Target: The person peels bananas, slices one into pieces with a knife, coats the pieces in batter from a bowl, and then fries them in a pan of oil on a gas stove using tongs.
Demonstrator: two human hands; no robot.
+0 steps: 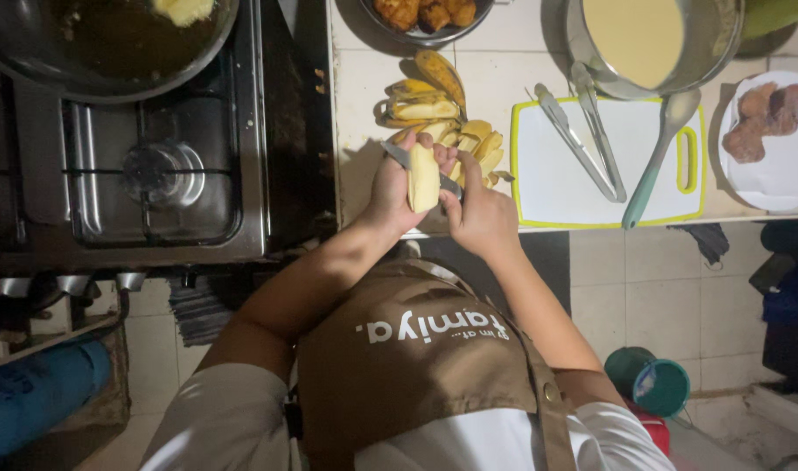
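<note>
The left hand (390, 187) is closed around a peeled banana (423, 177), fingers wrapped over its top end, holding it upright just above the near edge of the desk (364, 87). The right hand (479, 214) is clamped on the handle of a knife (403, 157); the blade runs behind the banana and its tip shows just beyond the left hand's fingertips. Both hands sit close together, touching the banana from either side. Directly beyond the hands, on the desk, lies a heap of banana peels and pieces (438, 109), touching one another. Further beyond that heap, at the far edge of view, stands a dark bowl of fried pieces (425, 16). To the right of the right hand lies a white cutting board with a green rim (556, 187), carrying metal tongs (582, 139) and a pale ladle (656, 161) whose bowl end points away from the person. Beyond the board stands a metal pot of pale batter (639, 39). Further right of the board, a white plate (783, 170) holds brown fried pieces (765, 118). To the left of the left hand, well apart, is a gas stove (155, 174) with one bare burner; a dark pan (102, 44) with something yellow in it sits on the burner beyond. The person wears a brown apron (416, 366) over white sleeves.
</note>
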